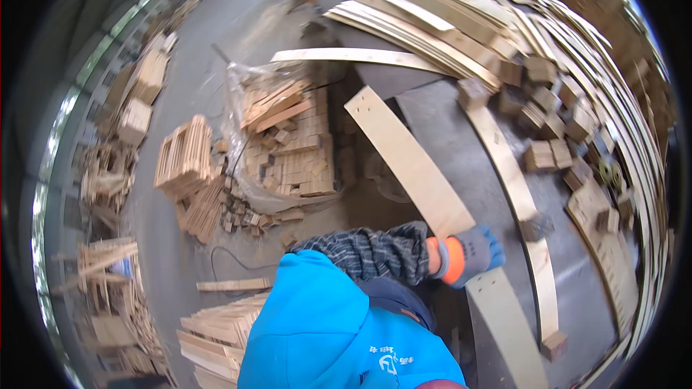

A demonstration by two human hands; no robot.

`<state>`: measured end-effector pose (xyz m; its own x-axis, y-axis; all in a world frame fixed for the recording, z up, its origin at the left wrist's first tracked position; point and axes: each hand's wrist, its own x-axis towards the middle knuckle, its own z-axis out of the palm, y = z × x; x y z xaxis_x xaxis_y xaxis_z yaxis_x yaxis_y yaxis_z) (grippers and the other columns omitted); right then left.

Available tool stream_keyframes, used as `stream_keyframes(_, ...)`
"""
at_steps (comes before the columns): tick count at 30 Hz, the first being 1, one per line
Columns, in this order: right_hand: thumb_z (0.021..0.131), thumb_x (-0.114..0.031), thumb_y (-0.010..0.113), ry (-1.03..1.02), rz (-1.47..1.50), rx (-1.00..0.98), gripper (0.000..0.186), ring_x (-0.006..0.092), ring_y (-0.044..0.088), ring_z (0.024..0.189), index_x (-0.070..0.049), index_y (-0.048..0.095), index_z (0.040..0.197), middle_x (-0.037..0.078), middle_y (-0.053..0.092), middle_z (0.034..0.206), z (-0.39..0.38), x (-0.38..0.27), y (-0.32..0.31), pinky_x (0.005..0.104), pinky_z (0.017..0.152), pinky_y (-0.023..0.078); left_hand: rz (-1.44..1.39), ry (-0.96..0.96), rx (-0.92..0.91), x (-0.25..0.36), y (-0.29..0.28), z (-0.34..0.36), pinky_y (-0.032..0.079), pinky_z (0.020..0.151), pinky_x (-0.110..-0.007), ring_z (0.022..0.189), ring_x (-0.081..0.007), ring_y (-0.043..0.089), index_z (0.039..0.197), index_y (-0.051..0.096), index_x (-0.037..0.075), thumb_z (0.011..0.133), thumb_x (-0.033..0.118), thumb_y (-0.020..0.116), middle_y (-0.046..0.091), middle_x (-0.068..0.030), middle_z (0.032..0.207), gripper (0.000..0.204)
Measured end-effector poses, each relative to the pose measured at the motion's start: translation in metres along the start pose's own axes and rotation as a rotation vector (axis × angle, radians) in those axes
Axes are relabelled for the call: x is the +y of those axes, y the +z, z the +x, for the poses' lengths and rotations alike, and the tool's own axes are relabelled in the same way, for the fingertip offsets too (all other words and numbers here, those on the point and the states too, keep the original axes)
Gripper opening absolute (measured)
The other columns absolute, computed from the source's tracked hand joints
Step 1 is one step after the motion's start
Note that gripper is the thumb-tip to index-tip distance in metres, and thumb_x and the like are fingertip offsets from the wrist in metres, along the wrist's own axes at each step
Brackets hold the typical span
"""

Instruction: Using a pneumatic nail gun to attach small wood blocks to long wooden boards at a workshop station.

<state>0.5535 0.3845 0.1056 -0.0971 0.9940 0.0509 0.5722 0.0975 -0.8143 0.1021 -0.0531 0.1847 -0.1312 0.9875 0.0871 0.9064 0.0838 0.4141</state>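
Note:
My left hand [472, 253], in a grey-blue and orange work glove, reaches across to the right from a dark patterned sleeve. Its fingers are curled over a pale wooden plank [411, 162] at the edge of a grey table [468, 151]. More pale board [508, 328] shows below the glove; the hand hides whether it is the same piece. To the right lies a narrower wooden strip [504, 162], with a wood block [535, 227] at its middle and another block [553, 346] at its near end. My right hand is out of view.
Long boards [425, 21] are stacked at the far right, beside several loose wood blocks [548, 108]. Left of the table stands a plastic-wrapped pile of cut pieces [295, 151]. Stacked wooden frames [184, 151] and slats [220, 338] stand on the floor; a cable [234, 256] lies there.

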Motion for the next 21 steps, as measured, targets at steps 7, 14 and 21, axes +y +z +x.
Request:
stream_keyframes(7, 0.109, -0.055, 0.057, -0.097, -0.088, -0.389, 0.063, 0.0313, 0.072, 0.118, -0.004, 0.067, 0.144, 0.015, 0.073, 0.134, -0.094, -0.123, 0.152, 0.0476, 0.095, 0.060, -0.007, -0.382, -0.057, -0.023, 0.036, -0.212, 0.044, 0.107, -0.047, 0.112, -0.0317, 0.065, 0.147, 0.059, 0.009, 0.069, 0.021, 0.079, 0.068, -0.0065, 0.121, 0.081)
stream_keyframes(14, 0.109, -0.058, 0.055, -0.136, -0.307, -0.843, 0.065, 0.0298, 0.073, 0.112, -0.004, 0.068, 0.143, 0.014, 0.074, 0.129, -0.136, -0.201, 0.310, 0.0487, 0.089, 0.062, 0.263, -0.844, 0.234, -0.083, 0.106, -0.452, 0.034, 0.126, -0.058, 0.113, -0.0292, 0.067, 0.143, 0.064, 0.013, 0.078, 0.027, 0.071, 0.069, -0.0060, 0.124, 0.067)
stream_keyframes(21, 0.114, -0.040, 0.055, -0.858, -0.453, -1.490, 0.049, 0.0266, 0.071, 0.115, -0.002, 0.066, 0.144, 0.014, 0.072, 0.135, -0.427, -0.190, 0.544, 0.0414, 0.100, 0.058, 0.373, -1.374, 0.222, -0.068, 0.175, -0.792, 0.047, 0.113, -0.053, 0.120, -0.0336, 0.066, 0.124, 0.071, 0.015, 0.090, 0.019, 0.061, 0.070, -0.0105, 0.123, 0.036)
